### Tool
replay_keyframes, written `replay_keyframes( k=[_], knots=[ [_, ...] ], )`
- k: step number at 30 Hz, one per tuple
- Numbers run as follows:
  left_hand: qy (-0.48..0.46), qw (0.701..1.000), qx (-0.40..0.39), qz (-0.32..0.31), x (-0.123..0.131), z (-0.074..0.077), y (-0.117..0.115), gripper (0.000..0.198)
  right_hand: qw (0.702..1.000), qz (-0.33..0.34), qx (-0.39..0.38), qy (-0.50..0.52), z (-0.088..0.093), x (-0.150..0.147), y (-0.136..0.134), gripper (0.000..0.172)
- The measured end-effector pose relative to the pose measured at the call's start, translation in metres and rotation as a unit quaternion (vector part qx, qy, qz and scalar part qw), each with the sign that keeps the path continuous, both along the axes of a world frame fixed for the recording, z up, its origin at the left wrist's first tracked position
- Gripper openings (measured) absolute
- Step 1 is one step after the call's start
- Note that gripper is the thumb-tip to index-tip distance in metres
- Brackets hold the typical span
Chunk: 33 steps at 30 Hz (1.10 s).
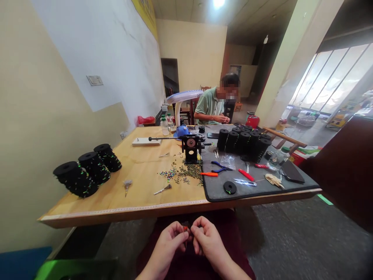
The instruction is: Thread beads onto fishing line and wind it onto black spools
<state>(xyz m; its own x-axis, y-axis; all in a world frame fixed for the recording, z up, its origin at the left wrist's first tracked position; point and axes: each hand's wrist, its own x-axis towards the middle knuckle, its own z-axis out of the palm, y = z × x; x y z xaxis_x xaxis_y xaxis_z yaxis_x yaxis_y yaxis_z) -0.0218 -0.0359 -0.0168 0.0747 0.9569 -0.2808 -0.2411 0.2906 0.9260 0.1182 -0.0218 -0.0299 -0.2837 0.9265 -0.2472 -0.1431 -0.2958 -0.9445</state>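
Observation:
Both my hands are held close together over my lap, just below the table's front edge. The thumb and fingers of my left hand pinch a small dark piece with an orange-red patch. My right hand is closed in a pinch right beside it, its fingertips nearly meeting the left ones. Whatever the right fingers hold is too small to make out. Beyond my hands on the wooden table lie a small brush-like bundle and a heap of tiny metallic pieces.
Black foam spools stand at left and in a group at right. A black winding device and a lamp are mid-table. Blue-handled pliers and a foam disc lie on the grey mat. Another person sits opposite.

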Motion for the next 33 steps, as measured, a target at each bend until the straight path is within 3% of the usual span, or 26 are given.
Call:
replay_keyframes(
  k=[5, 14, 22, 33],
  knots=[
    [0.074, 0.997, 0.030, -0.002, 0.001, -0.006, -0.001, 0.024, 0.999, 0.008, 0.026, -0.017, 0.002, -0.002, -0.001, 0.041],
    [0.122, 0.991, 0.044, -0.014, 0.006, -0.002, -0.003, 0.027, 0.992, -0.009, 0.093, -0.087, -0.012, -0.002, -0.001, 0.031],
    [0.120, 0.992, 0.041, 0.006, 0.006, -0.005, -0.002, 0.031, 0.988, -0.027, 0.116, -0.094, -0.003, 0.001, -0.002, 0.029],
    [0.105, 0.993, 0.046, 0.004, 0.010, -0.007, -0.003, 0.030, 0.982, -0.016, 0.140, -0.123, -0.010, -0.002, -0.003, 0.024]
  ],
)
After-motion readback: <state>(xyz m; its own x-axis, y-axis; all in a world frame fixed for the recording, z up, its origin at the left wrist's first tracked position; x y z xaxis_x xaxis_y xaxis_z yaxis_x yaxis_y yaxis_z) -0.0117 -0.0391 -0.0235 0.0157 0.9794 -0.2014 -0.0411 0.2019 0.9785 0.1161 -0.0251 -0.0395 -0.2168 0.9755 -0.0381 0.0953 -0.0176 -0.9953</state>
